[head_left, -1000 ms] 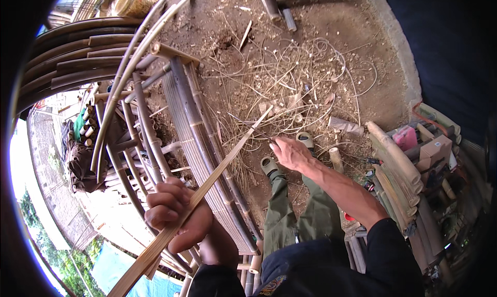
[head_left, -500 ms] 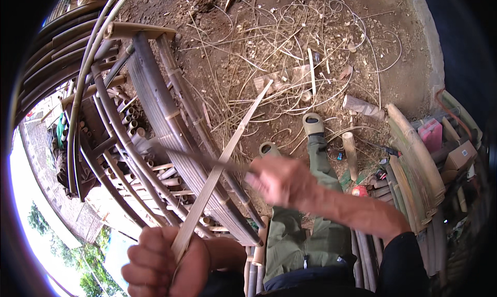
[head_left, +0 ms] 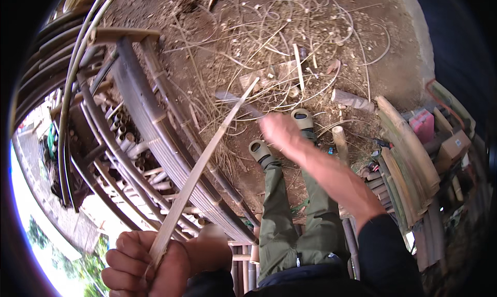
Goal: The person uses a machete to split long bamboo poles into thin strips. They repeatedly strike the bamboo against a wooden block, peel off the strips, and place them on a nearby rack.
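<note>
My left hand (head_left: 147,263) is closed in a fist round the near end of a long, pale bamboo strip (head_left: 196,173). The strip slants up and away to the right, narrowing toward its far tip. Out ahead, my right hand (head_left: 280,131) is closed on a knife (head_left: 252,109), its handle hidden in the fist. The knife's blade, blurred by motion, crosses the strip near the far tip; I cannot tell whether they touch.
A bamboo bench (head_left: 171,131) stands close on the left, with stacked bamboo poles beyond it. Thin shavings (head_left: 279,33) litter the dirt floor. Curved bamboo pieces (head_left: 406,152), a cardboard box (head_left: 454,148) and a pink-red block (head_left: 422,127) lie at right. My feet rest ahead.
My right hand has swept the knife away from me, from about the strip's middle to near its far tip. My left hand still grips the strip, slightly lower and farther left in view.
</note>
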`<state>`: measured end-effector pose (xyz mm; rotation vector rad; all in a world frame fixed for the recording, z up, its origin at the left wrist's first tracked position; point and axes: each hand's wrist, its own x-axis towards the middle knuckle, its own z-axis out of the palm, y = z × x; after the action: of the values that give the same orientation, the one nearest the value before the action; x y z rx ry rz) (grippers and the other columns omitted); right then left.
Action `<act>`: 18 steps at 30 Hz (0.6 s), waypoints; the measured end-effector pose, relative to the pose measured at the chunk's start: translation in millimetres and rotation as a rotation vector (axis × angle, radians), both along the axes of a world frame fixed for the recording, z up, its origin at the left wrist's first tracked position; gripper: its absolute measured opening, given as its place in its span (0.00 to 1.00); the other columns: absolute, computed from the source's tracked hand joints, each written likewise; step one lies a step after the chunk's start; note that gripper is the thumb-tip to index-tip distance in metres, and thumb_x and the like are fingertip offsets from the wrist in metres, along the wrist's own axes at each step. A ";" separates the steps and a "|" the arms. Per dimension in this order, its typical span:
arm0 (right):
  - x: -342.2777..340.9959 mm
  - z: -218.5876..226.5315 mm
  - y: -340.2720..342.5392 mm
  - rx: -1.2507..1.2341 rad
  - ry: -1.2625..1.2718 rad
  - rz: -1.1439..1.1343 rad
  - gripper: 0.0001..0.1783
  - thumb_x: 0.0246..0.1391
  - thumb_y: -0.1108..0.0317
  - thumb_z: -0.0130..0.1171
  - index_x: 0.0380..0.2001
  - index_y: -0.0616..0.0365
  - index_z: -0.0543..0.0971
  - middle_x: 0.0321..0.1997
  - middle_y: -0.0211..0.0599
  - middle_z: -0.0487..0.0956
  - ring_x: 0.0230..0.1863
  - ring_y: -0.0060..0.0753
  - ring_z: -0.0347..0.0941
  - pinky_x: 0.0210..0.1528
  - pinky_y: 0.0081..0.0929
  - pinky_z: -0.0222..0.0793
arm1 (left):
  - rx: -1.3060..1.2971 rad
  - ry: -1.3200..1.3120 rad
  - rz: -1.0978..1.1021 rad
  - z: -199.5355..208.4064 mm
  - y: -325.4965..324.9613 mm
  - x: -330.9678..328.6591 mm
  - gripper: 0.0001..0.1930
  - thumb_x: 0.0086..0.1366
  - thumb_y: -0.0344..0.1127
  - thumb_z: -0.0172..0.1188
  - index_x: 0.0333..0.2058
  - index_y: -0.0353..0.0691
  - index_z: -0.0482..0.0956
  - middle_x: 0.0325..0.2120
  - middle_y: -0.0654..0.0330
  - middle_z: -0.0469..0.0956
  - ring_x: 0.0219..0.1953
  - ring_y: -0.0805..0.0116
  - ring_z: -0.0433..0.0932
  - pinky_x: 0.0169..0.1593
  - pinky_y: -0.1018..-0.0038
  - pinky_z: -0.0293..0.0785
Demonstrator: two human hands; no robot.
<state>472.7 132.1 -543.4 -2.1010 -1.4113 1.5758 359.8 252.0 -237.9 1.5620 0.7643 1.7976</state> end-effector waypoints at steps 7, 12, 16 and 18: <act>36.4 -116.9 -47.8 -0.123 -0.236 -0.119 0.18 0.61 0.56 0.49 0.39 0.64 0.75 0.24 0.45 0.78 0.21 0.40 0.76 0.21 0.38 0.71 | -0.113 -0.039 -0.077 -76.7 9.6 -36.7 0.33 0.64 0.70 0.44 0.16 0.48 0.52 0.19 0.68 0.52 0.22 0.76 0.50 0.26 0.77 0.45; 13.9 -181.5 -32.9 0.300 -0.117 -0.076 0.20 0.60 0.63 0.53 0.54 0.56 0.67 0.31 0.38 0.71 0.23 0.33 0.69 0.22 0.31 0.72 | -0.089 -0.166 -0.267 -158.4 17.8 -57.4 0.33 0.66 0.70 0.37 0.14 0.50 0.47 0.15 0.70 0.46 0.19 0.76 0.46 0.24 0.76 0.41; 12.6 -224.5 -29.5 0.227 -0.121 -0.110 0.18 0.63 0.60 0.50 0.55 0.46 0.67 0.29 0.35 0.71 0.19 0.28 0.67 0.14 0.27 0.66 | -0.048 -0.101 0.099 -157.2 13.5 -52.5 0.28 0.67 0.66 0.44 0.15 0.53 0.59 0.14 0.76 0.53 0.14 0.81 0.53 0.16 0.82 0.46; 9.8 -254.6 -38.2 0.292 -0.187 -0.145 0.17 0.63 0.59 0.50 0.53 0.48 0.67 0.28 0.39 0.73 0.16 0.29 0.67 0.12 0.29 0.66 | 0.042 0.014 0.207 -170.6 16.6 -64.2 0.26 0.66 0.65 0.48 0.17 0.53 0.62 0.15 0.77 0.57 0.14 0.83 0.55 0.17 0.83 0.47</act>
<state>482.5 93.9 -797.9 -2.1580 -1.4077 1.0716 295.7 268.5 -408.5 1.5725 0.9292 1.9626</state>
